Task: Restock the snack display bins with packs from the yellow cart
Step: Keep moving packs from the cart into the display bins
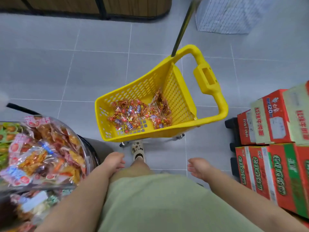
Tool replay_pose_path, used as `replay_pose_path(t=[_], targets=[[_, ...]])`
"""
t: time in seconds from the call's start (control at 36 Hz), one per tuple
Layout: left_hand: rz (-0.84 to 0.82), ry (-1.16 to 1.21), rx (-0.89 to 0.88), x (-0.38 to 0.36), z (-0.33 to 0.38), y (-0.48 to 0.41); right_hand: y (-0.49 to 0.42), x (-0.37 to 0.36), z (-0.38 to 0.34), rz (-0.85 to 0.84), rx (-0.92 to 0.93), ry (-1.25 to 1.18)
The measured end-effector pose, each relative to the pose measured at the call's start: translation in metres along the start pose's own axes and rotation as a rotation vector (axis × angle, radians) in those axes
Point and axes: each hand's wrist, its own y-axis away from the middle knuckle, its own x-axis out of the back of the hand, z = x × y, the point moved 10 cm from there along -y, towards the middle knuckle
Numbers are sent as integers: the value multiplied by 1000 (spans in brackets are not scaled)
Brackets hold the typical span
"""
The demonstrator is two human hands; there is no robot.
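Note:
The yellow cart (177,99) stands on the grey floor straight ahead of me, its handle to the right. Several red-orange snack packs (132,115) lie loose on its bottom. A round clear display bin (83,148) heaped with mixed snack packs (41,153) sits at the lower left. My left hand (113,162) hangs below the cart's near edge, fingers loosely curled and holding nothing. My right hand (199,168) is lower right of the cart, fingers relaxed and holding nothing. Neither hand touches the cart or the packs.
Stacked red and green cardboard boxes (275,148) stand on a black pallet at the right. A white wire basket (229,15) and a dark pole (182,29) are beyond the cart. A wooden shelf base (83,7) runs along the top. My foot (138,150) is under the cart's near edge.

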Motion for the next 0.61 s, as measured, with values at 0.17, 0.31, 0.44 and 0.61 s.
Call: replay_pose_path(t=[0.17,0.31,0.44,0.61], targets=[[-19,-113,-59,40,75,-22,14,-36,-84,12,72,9],[-64,-159,-66,61,117,-39,18,-66,-149,1,135,-56],[-79,-71,-41,77,139,-55,13,-90,-208,-30,163,-98],[-40,33,10,84,137,-91,-33,-115,-259,-16,221,208]])
